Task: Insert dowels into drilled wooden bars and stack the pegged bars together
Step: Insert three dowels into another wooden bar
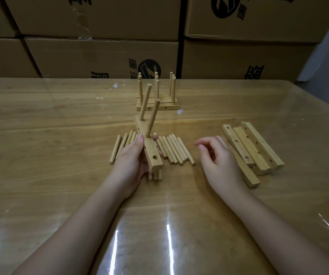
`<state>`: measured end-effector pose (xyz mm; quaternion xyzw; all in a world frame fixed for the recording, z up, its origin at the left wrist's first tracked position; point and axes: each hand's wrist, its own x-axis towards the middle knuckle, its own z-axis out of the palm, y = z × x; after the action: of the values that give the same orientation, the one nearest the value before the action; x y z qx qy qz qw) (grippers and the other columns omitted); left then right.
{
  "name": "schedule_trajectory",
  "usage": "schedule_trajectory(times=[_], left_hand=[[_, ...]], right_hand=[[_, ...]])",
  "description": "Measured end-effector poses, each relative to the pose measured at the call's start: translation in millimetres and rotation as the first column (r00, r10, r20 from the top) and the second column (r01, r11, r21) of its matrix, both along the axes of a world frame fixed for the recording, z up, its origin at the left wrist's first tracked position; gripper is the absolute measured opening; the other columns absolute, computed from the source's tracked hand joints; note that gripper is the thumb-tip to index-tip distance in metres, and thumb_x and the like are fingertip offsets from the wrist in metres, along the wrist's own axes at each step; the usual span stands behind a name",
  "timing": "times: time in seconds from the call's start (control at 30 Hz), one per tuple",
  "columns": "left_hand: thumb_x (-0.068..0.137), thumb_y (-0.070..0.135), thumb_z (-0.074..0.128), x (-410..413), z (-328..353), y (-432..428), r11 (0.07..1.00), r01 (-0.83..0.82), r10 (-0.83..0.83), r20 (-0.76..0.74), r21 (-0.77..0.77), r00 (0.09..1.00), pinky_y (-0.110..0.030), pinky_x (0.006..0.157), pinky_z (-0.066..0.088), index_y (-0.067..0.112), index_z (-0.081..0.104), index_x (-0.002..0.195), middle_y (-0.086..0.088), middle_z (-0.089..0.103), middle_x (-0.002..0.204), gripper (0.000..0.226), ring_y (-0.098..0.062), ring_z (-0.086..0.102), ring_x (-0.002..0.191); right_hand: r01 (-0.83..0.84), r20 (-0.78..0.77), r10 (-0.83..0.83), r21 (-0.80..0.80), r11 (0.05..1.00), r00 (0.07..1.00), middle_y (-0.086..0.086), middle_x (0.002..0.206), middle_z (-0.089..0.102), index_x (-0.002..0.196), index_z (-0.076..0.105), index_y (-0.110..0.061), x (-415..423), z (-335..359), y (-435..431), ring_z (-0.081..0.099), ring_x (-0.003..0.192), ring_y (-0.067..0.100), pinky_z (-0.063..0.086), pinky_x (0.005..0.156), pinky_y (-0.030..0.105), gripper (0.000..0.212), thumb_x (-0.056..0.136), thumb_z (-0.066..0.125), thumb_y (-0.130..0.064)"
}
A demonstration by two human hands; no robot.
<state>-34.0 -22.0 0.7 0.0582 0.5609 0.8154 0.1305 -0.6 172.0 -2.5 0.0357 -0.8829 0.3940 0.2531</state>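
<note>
My left hand (132, 163) grips a drilled wooden bar (149, 147), held tilted above the table. Two dowels (151, 120) stand up from the bar's far and middle holes; the near hole is bare. My right hand (219, 157) hovers to the right of the bar with loosely curled fingers and holds nothing. A row of loose dowels (171, 149) lies on the table under and beside the bar. Behind, a stack of pegged bars (157, 105) stands with several upright dowels.
A pile of several drilled bars (252, 147) lies to the right of my right hand. The wooden table (60, 120) has a shiny clear cover. Cardboard boxes (100, 52) form a wall along the far edge.
</note>
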Motion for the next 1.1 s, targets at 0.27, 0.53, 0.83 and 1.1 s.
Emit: schedule_trajectory(times=[0.27,0.53,0.83,1.1], left_hand=[[0.104,0.030,0.026,0,0,0,0.999,0.006,-0.006,0.000,0.054,1.000,-0.021,0.045,0.046,0.004,0.056,0.117,-0.004,0.066,0.068,0.042,-0.011,0.060,0.056],[0.101,0.035,0.034,-2,0,0,1.000,0.012,-0.012,-0.004,0.028,1.000,-0.022,0.052,0.050,0.009,0.058,0.113,-0.005,0.070,0.073,0.037,-0.011,0.064,0.061],[0.099,0.036,0.036,-4,-3,0,1.000,0.013,-0.013,-0.011,0.027,1.000,-0.022,0.051,0.051,0.009,0.058,0.114,-0.005,0.070,0.075,0.038,-0.011,0.065,0.063],[0.101,0.033,0.034,-6,-4,-2,0.998,0.023,-0.022,-0.005,0.062,1.000,-0.022,0.050,0.051,0.006,0.057,0.117,-0.005,0.070,0.076,0.039,-0.011,0.066,0.063]], right_hand=[[-0.060,0.268,-0.015,0.272,0.960,0.963,-0.009,0.110,0.043,0.126,0.049,-0.030,-6,-8,2,0.044,0.105,0.008,0.042,0.089,0.027,0.041,0.087,0.059,-0.037],[0.003,0.216,-0.075,0.314,0.949,0.973,-0.007,0.113,0.052,0.128,0.050,-0.024,-8,-9,2,0.049,0.104,0.011,0.045,0.090,0.030,0.037,0.091,0.053,-0.019],[0.136,0.242,-0.226,0.340,0.931,0.944,0.002,0.114,0.051,0.124,0.055,-0.015,-11,-13,8,0.048,0.104,0.016,0.043,0.083,0.029,0.035,0.092,0.041,-0.022],[-0.049,0.179,0.067,-0.099,0.994,0.982,-0.009,0.064,0.048,0.077,0.056,-0.018,-7,-5,5,0.045,0.054,0.002,0.035,0.050,0.015,0.029,0.097,0.040,-0.031]])
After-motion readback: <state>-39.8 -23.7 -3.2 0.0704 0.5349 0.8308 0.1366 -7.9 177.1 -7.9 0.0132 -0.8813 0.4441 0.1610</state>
